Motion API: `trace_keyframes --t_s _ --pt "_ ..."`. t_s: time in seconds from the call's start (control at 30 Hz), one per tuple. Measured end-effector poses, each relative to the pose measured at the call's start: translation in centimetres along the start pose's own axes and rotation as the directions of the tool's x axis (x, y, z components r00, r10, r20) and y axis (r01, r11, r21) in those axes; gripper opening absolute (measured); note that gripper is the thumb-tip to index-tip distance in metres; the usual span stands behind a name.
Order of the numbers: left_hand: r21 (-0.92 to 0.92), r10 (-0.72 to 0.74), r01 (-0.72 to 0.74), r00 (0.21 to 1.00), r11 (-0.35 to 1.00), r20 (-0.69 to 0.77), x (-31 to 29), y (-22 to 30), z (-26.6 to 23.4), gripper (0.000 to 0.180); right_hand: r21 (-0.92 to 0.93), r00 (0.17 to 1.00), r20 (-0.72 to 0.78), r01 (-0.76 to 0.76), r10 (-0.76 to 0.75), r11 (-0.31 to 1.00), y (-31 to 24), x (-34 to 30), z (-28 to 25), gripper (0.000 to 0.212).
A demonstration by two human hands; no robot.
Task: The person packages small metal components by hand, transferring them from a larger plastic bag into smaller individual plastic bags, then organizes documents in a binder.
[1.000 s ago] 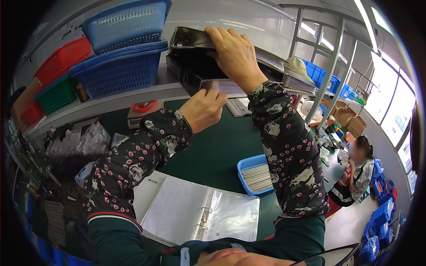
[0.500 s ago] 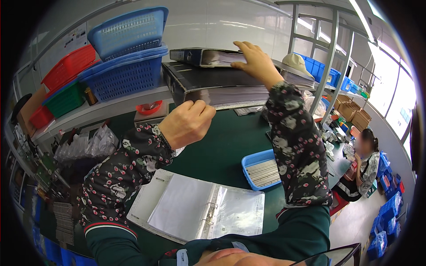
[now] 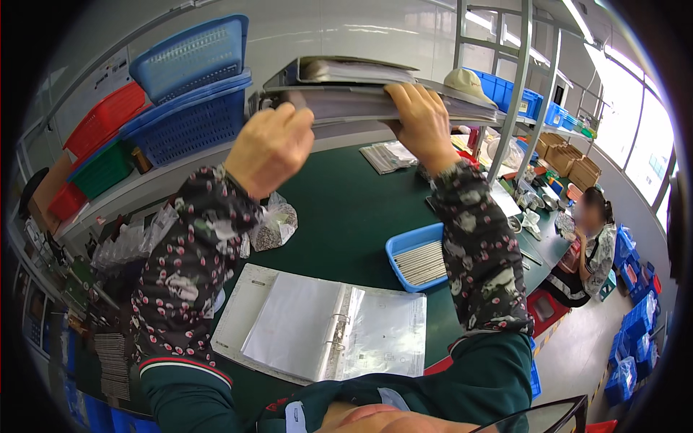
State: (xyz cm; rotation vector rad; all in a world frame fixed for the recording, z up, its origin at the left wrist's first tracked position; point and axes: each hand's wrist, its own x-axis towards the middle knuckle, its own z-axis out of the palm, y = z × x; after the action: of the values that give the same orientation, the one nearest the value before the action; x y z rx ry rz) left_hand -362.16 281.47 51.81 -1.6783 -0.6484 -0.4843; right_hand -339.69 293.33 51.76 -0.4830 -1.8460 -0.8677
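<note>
On the shelf lies a thick dark binder (image 3: 346, 105) full of pages, with a second, smaller binder (image 3: 361, 71) flat on top. My left hand (image 3: 271, 148) is closed at the lower binder's near left corner, which is blurred by motion. Fingers over its top and thumb beneath, my right hand (image 3: 424, 126) grips the same binder's near edge towards the right. Below, a white ring binder (image 3: 238, 307) lies open on the green table; loose white pages (image 3: 292, 325) cover its left side, and a clear sleeve (image 3: 386, 332) lies right of the rings.
A blue tray (image 3: 392, 261) of thin metal rods stands by my right forearm. A clear bag of small parts (image 3: 276, 224) lies past my left sleeve. Stacked blue baskets (image 3: 191, 108) fill the shelf's left; a cap (image 3: 468, 83) sits right. A person (image 3: 595, 238) sits far right.
Both hands now grip the lower binder; my right hand has come down from the upper one. The stack appears higher and tilted, its top face hidden. The view has also shifted.
</note>
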Motion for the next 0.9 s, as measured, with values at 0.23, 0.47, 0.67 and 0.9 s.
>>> trace_keyframes --t_s 0.23,0.47,0.67,0.9 --pt "0.02 -0.105 0.107 0.991 0.994 -0.084 1.4 2.8 -4.3 0.013 0.009 0.995 -0.088 0.054 -0.053 0.998 -0.7 -0.3 -5.2 0.048" --pt "0.013 0.047 -0.047 0.996 0.999 -0.076 -1.6 7.2 -5.7 0.01 0.143 0.995 0.09 -0.052 0.039 0.988 -2.7 -5.4 -7.3 0.056" --pt "-0.007 0.026 -0.026 1.0 1.0 -0.002 -3.1 7.7 -6.2 0.011 0.753 0.759 0.616 -0.646 0.211 0.124 7.9 -9.6 -8.4 0.079" --pt "0.014 0.035 -0.035 0.999 0.999 0.032 -3.2 8.8 -7.0 0.01 0.757 0.687 0.645 -0.636 0.335 -0.152 7.9 -12.5 0.0 0.081"
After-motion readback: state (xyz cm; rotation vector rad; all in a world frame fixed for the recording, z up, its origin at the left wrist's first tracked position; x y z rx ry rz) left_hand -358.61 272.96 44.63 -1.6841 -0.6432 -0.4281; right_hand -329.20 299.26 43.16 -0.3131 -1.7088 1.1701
